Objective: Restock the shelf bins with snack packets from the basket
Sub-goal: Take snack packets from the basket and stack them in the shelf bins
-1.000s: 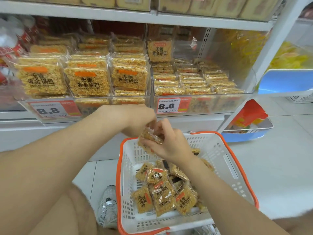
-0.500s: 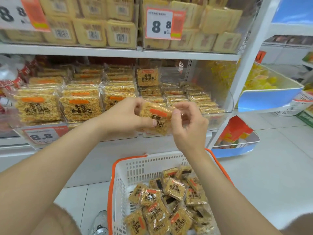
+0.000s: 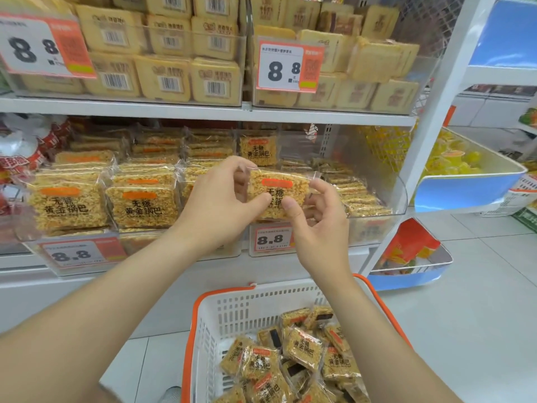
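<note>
Far left, middle shelf: left bin [image 3: 32, 242], clear-walled, packed with upright rice-crisp packets [image 3: 69, 205], orange labels facing out. A price tag [image 3: 72, 254] reading 8.8 was clipped to its front. The shelf above carried pale yellow packs [image 3: 162, 74] in clear bins, barcodes forward.

Centre: left hand [image 3: 218, 205] was raised in front of the middle shelf. Its fingers [image 3: 238, 168] curled over the top left edge of a snack packet [image 3: 276, 190], thumb pressed on the packet's face. The packet stood upright, label toward the camera, held in the air just in front of the right bin [image 3: 389, 199] and above that bin's 8.8 tag [image 3: 271, 238]. Right hand [image 3: 322, 228] pinched the same packet at its lower right corner, thumb on the front, fingers [image 3: 322, 189] bent behind the wrapper edge. Both hands gripped the one packet.

The right bin held flat stacks of like packets, with one packet [image 3: 258, 146] upright at the back.

Near, below the hands: white basket [image 3: 232, 312] with an orange rim, loose packets [image 3: 302, 353] heaped in it.

Far right: blue-fronted tray [image 3: 465, 196] of yellow goods.
</note>
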Demonstrator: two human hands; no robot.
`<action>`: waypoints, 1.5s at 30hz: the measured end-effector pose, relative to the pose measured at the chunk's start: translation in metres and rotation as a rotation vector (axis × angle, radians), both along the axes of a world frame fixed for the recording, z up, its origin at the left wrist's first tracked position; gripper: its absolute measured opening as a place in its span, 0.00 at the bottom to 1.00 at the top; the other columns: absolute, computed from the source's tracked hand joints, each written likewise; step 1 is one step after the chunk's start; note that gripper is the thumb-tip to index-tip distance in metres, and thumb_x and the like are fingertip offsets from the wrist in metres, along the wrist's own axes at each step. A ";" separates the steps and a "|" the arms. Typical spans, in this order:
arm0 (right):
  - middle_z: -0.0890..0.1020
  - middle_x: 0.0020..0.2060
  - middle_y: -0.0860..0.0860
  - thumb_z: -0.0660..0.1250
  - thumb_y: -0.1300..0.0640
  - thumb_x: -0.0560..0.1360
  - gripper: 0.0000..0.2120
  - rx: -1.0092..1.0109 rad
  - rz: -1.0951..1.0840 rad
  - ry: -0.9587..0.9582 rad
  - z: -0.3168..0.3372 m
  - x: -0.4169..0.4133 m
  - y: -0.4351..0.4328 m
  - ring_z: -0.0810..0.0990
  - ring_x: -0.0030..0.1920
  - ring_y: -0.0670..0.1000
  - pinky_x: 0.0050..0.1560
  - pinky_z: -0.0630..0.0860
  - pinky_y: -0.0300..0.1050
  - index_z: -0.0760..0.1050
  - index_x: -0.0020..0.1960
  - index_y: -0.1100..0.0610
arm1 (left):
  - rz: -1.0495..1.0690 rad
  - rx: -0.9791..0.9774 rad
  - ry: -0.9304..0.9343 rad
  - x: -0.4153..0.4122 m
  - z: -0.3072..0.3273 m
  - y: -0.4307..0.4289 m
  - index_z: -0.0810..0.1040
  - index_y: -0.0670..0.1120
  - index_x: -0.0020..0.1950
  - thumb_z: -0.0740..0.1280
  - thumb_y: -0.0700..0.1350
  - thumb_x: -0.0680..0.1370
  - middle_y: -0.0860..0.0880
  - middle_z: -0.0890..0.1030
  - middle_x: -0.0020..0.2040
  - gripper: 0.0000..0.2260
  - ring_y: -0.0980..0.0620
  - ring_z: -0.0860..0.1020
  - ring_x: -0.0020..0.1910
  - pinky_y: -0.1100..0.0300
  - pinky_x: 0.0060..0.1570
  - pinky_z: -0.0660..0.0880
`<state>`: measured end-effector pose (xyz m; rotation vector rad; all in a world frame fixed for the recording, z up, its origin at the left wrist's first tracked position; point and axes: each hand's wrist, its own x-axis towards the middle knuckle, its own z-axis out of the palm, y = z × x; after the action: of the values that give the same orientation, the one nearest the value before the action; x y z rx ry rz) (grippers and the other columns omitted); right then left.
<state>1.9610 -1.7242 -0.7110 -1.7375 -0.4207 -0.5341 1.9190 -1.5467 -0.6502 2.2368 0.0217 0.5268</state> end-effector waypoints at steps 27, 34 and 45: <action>0.74 0.64 0.60 0.65 0.72 0.75 0.30 -0.754 -0.274 -0.001 0.034 0.151 0.085 0.83 0.51 0.66 0.51 0.81 0.59 0.70 0.72 0.50 | 0.185 0.794 0.093 0.040 -0.020 0.015 0.66 0.47 0.73 0.66 0.64 0.74 0.48 0.72 0.69 0.33 0.39 0.68 0.68 0.37 0.65 0.63; 0.63 0.74 0.64 0.66 0.70 0.72 0.35 -1.043 -0.357 -0.104 0.026 0.159 0.083 0.70 0.68 0.71 0.61 0.78 0.63 0.67 0.76 0.50 | 0.185 0.804 0.097 0.039 -0.020 0.016 0.64 0.47 0.75 0.66 0.65 0.75 0.47 0.72 0.70 0.35 0.39 0.68 0.69 0.36 0.67 0.63; 0.75 0.56 0.57 0.63 0.62 0.75 0.19 -0.812 -0.238 -0.211 0.025 0.105 0.063 0.77 0.53 0.62 0.53 0.76 0.56 0.79 0.65 0.57 | 0.170 0.728 0.018 0.032 -0.019 0.014 0.64 0.45 0.77 0.67 0.63 0.77 0.45 0.69 0.74 0.35 0.40 0.68 0.72 0.41 0.69 0.66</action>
<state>2.0660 -1.6615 -0.6864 -2.5424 -0.6410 -0.7884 1.9507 -1.5332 -0.6694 2.9678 0.0337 0.6826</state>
